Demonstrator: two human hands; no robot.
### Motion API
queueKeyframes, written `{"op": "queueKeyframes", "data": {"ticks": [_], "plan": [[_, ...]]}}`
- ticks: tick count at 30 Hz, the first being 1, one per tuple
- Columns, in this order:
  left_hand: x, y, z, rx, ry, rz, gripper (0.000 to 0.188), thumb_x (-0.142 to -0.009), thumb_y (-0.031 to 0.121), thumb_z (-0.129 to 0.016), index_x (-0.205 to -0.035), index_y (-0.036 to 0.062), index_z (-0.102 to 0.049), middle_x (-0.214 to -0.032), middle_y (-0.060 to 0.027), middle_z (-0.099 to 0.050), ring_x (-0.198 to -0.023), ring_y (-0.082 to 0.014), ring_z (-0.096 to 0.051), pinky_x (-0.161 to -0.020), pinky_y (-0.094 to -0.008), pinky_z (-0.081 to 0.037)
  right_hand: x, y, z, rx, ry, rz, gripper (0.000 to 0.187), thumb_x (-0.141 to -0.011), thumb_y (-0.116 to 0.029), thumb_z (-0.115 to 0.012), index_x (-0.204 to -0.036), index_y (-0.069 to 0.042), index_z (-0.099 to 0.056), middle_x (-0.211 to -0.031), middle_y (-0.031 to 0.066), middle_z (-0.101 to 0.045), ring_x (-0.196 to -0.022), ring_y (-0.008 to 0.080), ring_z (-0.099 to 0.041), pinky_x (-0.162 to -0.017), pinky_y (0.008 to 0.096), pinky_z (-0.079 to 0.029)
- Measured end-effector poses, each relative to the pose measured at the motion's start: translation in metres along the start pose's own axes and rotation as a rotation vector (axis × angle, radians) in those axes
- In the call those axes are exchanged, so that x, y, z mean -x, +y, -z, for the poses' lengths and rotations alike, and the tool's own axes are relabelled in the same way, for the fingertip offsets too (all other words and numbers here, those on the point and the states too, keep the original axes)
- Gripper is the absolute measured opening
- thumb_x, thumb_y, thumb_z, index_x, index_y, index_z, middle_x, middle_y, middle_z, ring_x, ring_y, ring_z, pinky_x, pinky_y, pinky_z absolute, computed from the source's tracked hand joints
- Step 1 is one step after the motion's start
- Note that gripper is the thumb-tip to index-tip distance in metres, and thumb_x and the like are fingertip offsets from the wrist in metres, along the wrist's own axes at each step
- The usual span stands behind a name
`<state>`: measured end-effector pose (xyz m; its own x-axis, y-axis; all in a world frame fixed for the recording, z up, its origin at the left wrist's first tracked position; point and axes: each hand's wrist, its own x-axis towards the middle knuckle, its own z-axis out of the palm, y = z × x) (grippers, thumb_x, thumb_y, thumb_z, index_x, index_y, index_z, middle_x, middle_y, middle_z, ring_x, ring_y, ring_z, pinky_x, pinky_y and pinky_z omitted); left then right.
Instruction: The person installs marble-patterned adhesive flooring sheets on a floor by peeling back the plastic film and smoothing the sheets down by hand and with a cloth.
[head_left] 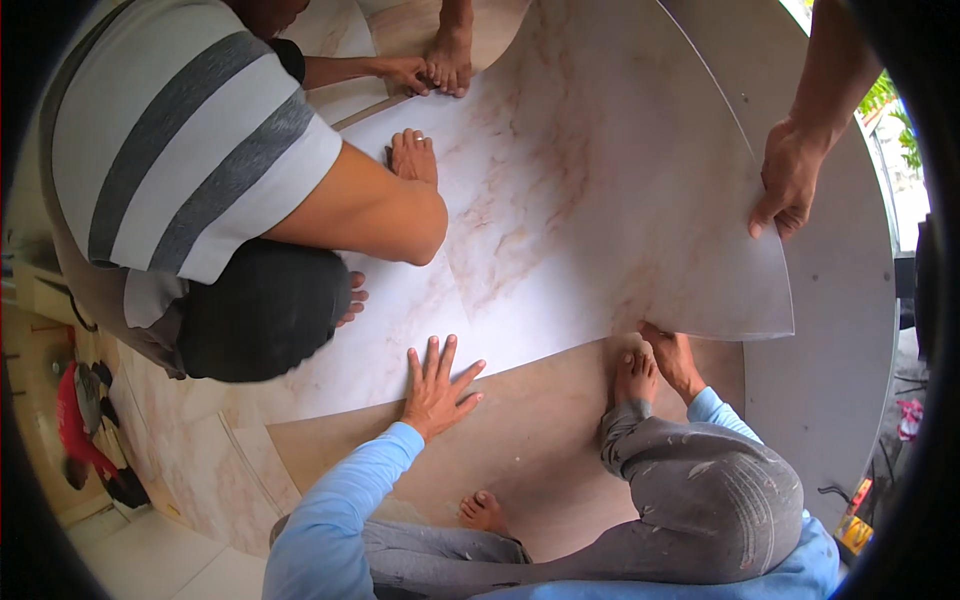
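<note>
A large, flexible marble-patterned sheet (540, 200) in white and pinkish brown spreads across the brown floor panel, its right end lifted and curling. My left hand (438, 392) lies flat near its front edge, fingers spread, fingertips on the sheet. Farther right, my right hand (672, 358) grips the near edge where the sheet rises; part of its fingers is hidden beneath. At the raised right corner another person's hand (788, 180) holds the sheet. A crouching co-worker in a striped shirt (190, 140) presses one hand (413, 157) on its left part.
Bare brown board (540, 440) shows between my feet, with a grey panel (820, 370) along the right. More marble-patterned pieces (190, 450) lie at lower left. Beyond the co-worker's hands a bare foot (450, 65) stands by the far edge. A person in red (80, 420) is at far left.
</note>
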<state>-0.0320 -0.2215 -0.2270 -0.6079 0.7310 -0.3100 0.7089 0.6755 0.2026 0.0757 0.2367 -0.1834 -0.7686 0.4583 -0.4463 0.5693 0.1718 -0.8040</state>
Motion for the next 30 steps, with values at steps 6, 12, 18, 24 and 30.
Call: {"op": "queueKeyframes", "data": {"ticks": [6, 12, 18, 24, 30], "plan": [[-0.001, 0.001, -0.001, -0.003, 0.003, 0.005, 0.065, -0.105, 0.063, -0.059, -0.166, 0.0423, -0.049, -0.181, -0.0266, -0.018, -0.165, -0.0557, -0.013, -0.124, -0.0841, -0.011, 0.002, -0.005, 0.002, 0.017, -0.024, -0.017, 0.033, -0.103, -0.023, -0.072, -0.123, 0.002, -0.070, -0.115, 0.0115, -0.074, -0.110, 0.0244, -0.066, -0.099, 0.0400, -0.052], [0.000, 0.001, -0.004, -0.021, 0.026, -0.007, 0.065, -0.105, 0.062, -0.059, -0.166, 0.0419, -0.049, -0.181, -0.0272, -0.020, -0.165, -0.0563, -0.016, -0.123, -0.0846, -0.012, 0.003, -0.009, 0.003, 0.030, -0.047, -0.019, 0.036, -0.103, -0.025, -0.072, -0.126, 0.002, -0.069, -0.120, 0.0123, -0.072, -0.115, 0.0251, -0.064, -0.102, 0.0400, -0.050], [-0.001, 0.001, -0.008, -0.008, 0.031, -0.011, 0.066, -0.104, 0.063, -0.060, -0.166, 0.0416, -0.049, -0.181, -0.0270, -0.019, -0.164, -0.0566, -0.016, -0.123, -0.0849, -0.013, 0.004, -0.013, 0.001, 0.043, -0.016, 0.010, 0.028, -0.103, -0.020, -0.071, -0.119, 0.003, -0.071, -0.109, 0.0091, -0.073, -0.101, 0.0191, -0.065, -0.091, 0.0367, -0.052], [-0.003, 0.000, -0.008, -0.007, 0.036, -0.018, 0.067, -0.105, 0.063, -0.060, -0.167, 0.0418, -0.048, -0.181, -0.0265, -0.017, -0.165, -0.0561, -0.016, -0.123, -0.0849, -0.013, 0.002, -0.008, 0.004, 0.050, -0.038, -0.025, 0.032, -0.102, -0.024, -0.072, -0.122, 0.002, -0.071, -0.115, 0.0123, -0.074, -0.110, 0.0248, -0.066, -0.099, 0.0401, -0.051], [-0.003, -0.002, -0.010, -0.054, 0.031, -0.022, 0.067, -0.105, 0.063, -0.059, -0.167, 0.0415, -0.048, -0.181, -0.0264, -0.018, -0.165, -0.0563, -0.016, -0.123, -0.0846, -0.014, 0.000, -0.009, 0.005, 0.093, -0.037, 0.018, 0.032, -0.103, -0.023, -0.071, -0.122, 0.002, -0.070, -0.114, 0.0126, -0.074, -0.107, 0.0250, -0.066, -0.097, 0.0408, -0.051]]}}
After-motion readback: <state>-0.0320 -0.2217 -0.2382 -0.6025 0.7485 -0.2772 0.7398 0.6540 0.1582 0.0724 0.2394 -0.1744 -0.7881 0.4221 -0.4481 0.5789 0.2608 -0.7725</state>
